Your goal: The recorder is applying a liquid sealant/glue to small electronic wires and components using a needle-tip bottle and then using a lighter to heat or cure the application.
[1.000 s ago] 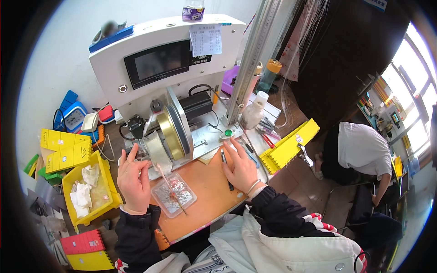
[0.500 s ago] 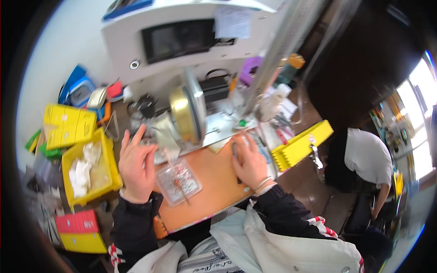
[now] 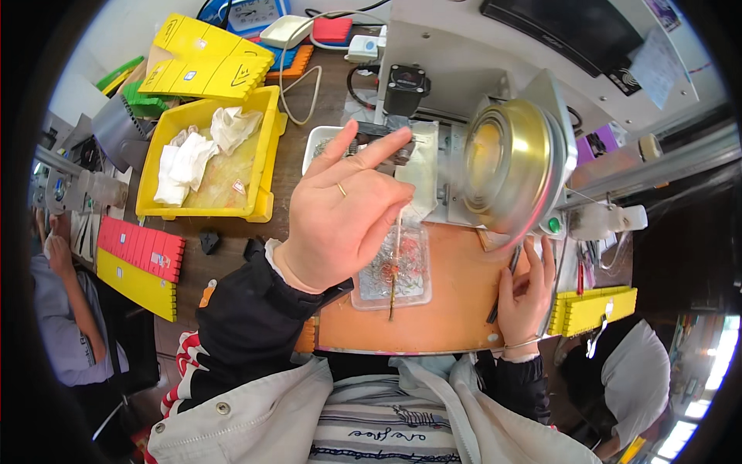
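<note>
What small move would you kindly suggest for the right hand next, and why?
Perhaps move the right hand slightly to the green button: its fingertips appear just beside it, while the left hand is to the left of the gold wheel.

A pale wall (image 3: 108, 39) stands at ten o'clock — dark wooden desk (image 3: 232, 235) at nine, brown floor (image 3: 166, 338) at eight — bright window (image 3: 725, 340) at four.

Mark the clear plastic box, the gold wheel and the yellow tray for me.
Clear plastic box (image 3: 427, 267): head view, on its right wall.
Gold wheel (image 3: 488, 170): head view, on its round face.
Yellow tray (image 3: 267, 155): head view, on its right wall.
</note>
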{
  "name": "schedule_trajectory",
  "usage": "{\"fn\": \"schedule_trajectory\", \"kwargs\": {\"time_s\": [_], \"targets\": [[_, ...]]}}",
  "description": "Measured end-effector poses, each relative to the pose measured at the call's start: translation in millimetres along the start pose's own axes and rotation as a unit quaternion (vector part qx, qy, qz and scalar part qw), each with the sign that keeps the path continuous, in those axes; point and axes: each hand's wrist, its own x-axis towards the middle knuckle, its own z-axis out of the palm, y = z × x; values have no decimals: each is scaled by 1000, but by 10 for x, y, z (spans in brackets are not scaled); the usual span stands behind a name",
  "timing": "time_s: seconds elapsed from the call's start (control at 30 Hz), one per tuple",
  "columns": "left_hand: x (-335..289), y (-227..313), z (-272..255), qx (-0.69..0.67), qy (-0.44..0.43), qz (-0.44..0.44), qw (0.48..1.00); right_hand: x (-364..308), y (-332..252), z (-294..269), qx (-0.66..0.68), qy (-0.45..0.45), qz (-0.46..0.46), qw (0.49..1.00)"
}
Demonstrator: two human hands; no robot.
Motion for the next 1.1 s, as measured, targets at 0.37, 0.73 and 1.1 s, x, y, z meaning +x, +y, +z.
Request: {"fn": "schedule_trajectory", "kwargs": {"time_s": [0.37, 0.73, 1.1], "targets": [[-45, -36, 39, 20, -34, 9, 999, 7, 57, 6, 53, -12, 35, 998], [-33, 14, 28, 38, -63, -22, 997, -65, 190, -14, 90, -37, 122, 988], [-43, 14, 23, 22, -69, -31, 997, -42, 125, 22, 120, -12, 95, 988]]}}
